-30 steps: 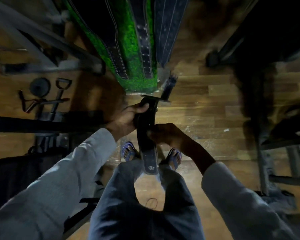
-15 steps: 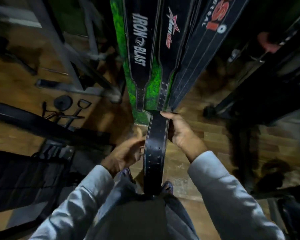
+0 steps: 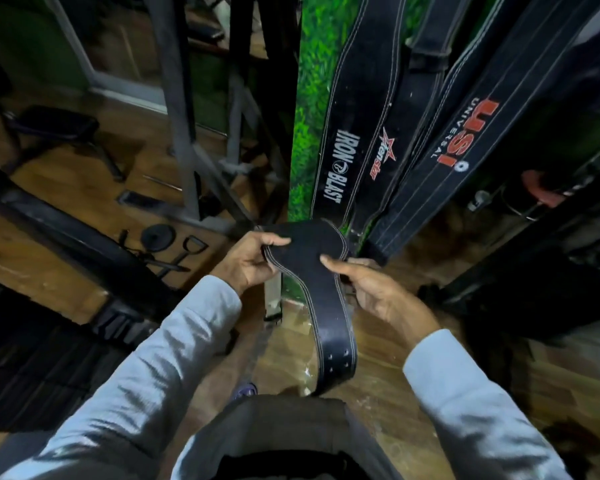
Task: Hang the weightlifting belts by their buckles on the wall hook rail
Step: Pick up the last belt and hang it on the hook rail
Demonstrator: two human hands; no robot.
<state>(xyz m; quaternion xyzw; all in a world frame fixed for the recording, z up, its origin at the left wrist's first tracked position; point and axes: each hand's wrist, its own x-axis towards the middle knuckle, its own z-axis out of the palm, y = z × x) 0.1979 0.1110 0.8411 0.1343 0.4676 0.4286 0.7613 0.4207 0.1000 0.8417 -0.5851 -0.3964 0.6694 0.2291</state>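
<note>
Blk belt w/ white stitching; green wall.

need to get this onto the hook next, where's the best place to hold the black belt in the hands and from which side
Grip the black belt by its wide padded section, pinching both stitched edges as the left hand and right hand do now. Come from the sides: the narrow punched tail droops limp, and the buckle end is not visible.

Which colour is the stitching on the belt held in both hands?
White, on a black belt; the head view shows it along both edges.
</note>
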